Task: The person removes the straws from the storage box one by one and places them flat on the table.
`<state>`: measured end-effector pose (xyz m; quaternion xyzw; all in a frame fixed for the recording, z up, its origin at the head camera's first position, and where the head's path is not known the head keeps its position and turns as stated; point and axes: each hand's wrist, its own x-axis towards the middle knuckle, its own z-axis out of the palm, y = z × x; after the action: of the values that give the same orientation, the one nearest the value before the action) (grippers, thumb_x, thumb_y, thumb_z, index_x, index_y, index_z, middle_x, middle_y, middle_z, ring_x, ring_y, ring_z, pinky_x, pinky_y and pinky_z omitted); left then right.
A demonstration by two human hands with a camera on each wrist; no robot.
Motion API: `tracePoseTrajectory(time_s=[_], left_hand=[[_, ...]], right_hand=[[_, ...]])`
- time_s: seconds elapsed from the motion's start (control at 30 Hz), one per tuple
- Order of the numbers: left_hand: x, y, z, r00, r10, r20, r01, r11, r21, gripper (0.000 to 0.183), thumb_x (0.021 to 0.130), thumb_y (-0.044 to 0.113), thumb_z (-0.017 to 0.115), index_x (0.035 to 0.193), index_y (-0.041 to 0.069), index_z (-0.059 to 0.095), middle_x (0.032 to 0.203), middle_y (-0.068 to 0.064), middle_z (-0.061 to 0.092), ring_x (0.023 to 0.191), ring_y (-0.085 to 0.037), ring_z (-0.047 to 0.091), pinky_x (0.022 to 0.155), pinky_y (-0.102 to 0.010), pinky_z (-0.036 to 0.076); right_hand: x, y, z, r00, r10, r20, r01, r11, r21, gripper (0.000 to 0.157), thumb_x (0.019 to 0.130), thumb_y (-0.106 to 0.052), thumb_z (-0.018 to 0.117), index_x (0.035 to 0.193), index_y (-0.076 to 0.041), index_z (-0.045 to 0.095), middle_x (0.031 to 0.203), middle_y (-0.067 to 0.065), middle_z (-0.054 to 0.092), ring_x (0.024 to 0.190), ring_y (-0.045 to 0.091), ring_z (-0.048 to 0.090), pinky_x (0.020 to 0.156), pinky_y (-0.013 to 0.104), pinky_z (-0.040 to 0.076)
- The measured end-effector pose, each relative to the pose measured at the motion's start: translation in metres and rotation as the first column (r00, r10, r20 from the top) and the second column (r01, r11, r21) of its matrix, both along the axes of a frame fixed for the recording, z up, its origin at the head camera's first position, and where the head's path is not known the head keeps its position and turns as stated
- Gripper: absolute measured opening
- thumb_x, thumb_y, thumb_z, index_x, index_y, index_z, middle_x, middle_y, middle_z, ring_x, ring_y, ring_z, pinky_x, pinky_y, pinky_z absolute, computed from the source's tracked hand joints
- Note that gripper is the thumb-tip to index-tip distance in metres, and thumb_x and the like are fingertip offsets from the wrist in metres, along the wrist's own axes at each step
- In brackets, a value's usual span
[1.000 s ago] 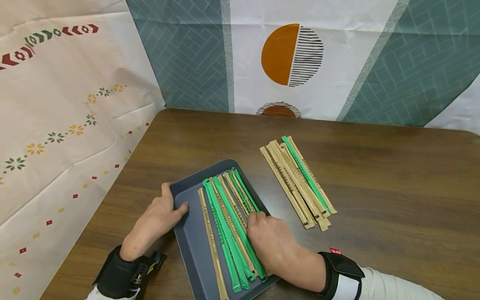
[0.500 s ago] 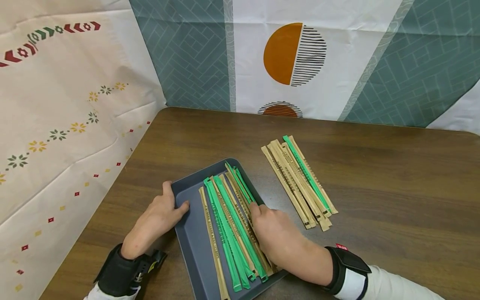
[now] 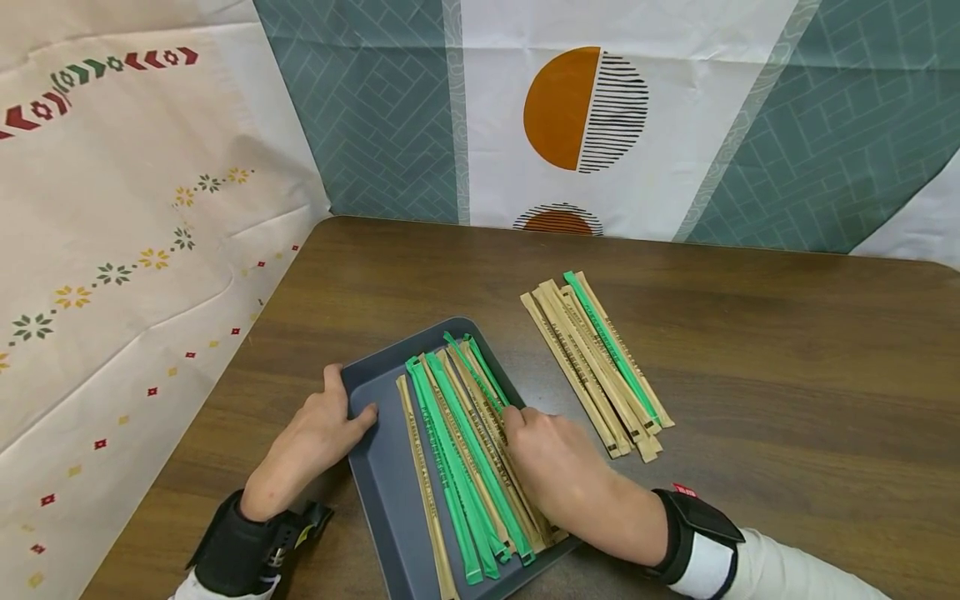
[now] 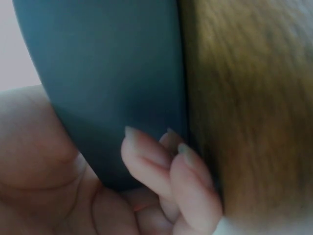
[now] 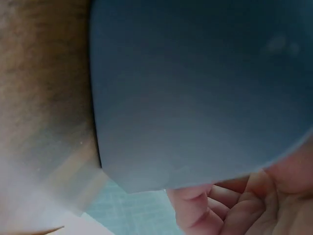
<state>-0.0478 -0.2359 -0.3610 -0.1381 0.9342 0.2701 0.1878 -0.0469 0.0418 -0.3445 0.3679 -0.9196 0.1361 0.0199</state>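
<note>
A dark grey tray [image 3: 384, 483] lies on the table, holding several long, slim wrapped sticks in green and tan paper with printed lettering. At the tray's left rim my left hand [image 3: 318, 429] grips it, thumb inside and fingers along the outer wall, as the left wrist view confirms. My right hand [image 3: 558, 475] reaches over the right rim and pinches a green wrapped stick [image 3: 472, 371] on the right side of the row; its fingertips are partly hidden. From the right wrist, curled fingers [image 5: 195, 205] show beyond the tray's outer wall [image 5: 186, 107].
Right of the tray, a loose bundle of tan wrapped sticks [image 3: 592, 367] with one green stick among them lies on the brown wooden table [image 3: 787, 392]. A patterned cloth [image 3: 390, 108] hangs behind the table, and another cloth [image 3: 135, 275] hangs at the left.
My right hand has shifted slightly up and right. The green stick's upper end has swung left across tan sticks, and the tan sticks beside it have spread. My left hand keeps its grip.
</note>
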Motion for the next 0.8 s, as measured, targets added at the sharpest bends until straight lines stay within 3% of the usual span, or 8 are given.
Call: tracePoseTrajectory(time_s=[0.17, 0.27, 0.4, 0.57, 0.8], left_hand=[[0.000, 0.000, 0.000, 1.000, -0.005, -0.005, 0.005, 1.000, 0.006, 0.072, 0.097, 0.029, 0.055, 0.137, -0.009, 0.008, 0.095, -0.029, 0.056, 0.078, -0.029, 0.059, 0.065, -0.039, 0.044], [0.000, 0.000, -0.001, 1.000, -0.005, -0.004, 0.005, 1.000, 0.008, 0.072, 0.097, 0.028, 0.055, 0.137, -0.010, 0.008, 0.094, -0.028, 0.056, 0.078, -0.029, 0.059, 0.064, -0.039, 0.044], [0.000, 0.000, -0.001, 1.000, 0.005, 0.001, -0.005, 1.000, 0.007, 0.071, 0.096, 0.026, 0.056, 0.136, -0.009, 0.009, 0.090, -0.026, 0.056, 0.075, -0.027, 0.059, 0.063, -0.038, 0.044], [0.000, 0.001, -0.002, 1.000, 0.009, 0.000, -0.009, 1.000, 0.005, 0.071, 0.096, 0.024, 0.056, 0.136, -0.010, 0.009, 0.091, -0.027, 0.057, 0.074, -0.027, 0.059, 0.061, -0.037, 0.044], [-0.001, 0.001, -0.002, 1.000, 0.012, 0.001, -0.012, 1.000, -0.003, 0.071, 0.096, 0.025, 0.057, 0.135, -0.010, 0.009, 0.091, -0.027, 0.056, 0.075, -0.028, 0.058, 0.061, -0.037, 0.043]], right_hand=[[-0.010, 0.008, 0.012, 0.999, -0.003, -0.037, 0.000, 0.996, -0.088, 0.030, 0.080, 0.004, 0.073, 0.105, 0.009, 0.059, 0.080, 0.013, 0.062, 0.065, 0.025, 0.064, 0.052, 0.032, 0.050], [-0.023, 0.017, 0.019, 0.994, -0.053, -0.100, 0.037, 0.988, -0.149, 0.030, 0.079, 0.001, 0.075, 0.104, 0.009, 0.060, 0.079, 0.014, 0.064, 0.069, 0.026, 0.065, 0.056, 0.035, 0.052], [-0.048, 0.032, 0.023, 0.985, -0.130, -0.112, 0.109, 0.979, -0.173, 0.026, 0.079, 0.004, 0.074, 0.100, 0.008, 0.059, 0.078, 0.015, 0.063, 0.069, 0.029, 0.064, 0.056, 0.039, 0.051], [-0.072, 0.047, 0.020, 0.978, -0.196, -0.065, 0.190, 0.977, -0.092, 0.025, 0.083, 0.003, 0.071, 0.103, 0.010, 0.058, 0.080, 0.019, 0.063, 0.070, 0.033, 0.064, 0.057, 0.044, 0.051], [-0.081, 0.057, 0.018, 0.960, -0.278, 0.040, 0.275, 0.959, 0.071, 0.017, 0.084, 0.000, 0.069, 0.088, 0.008, 0.054, 0.071, 0.017, 0.056, 0.057, 0.029, 0.059, 0.048, 0.040, 0.047]])
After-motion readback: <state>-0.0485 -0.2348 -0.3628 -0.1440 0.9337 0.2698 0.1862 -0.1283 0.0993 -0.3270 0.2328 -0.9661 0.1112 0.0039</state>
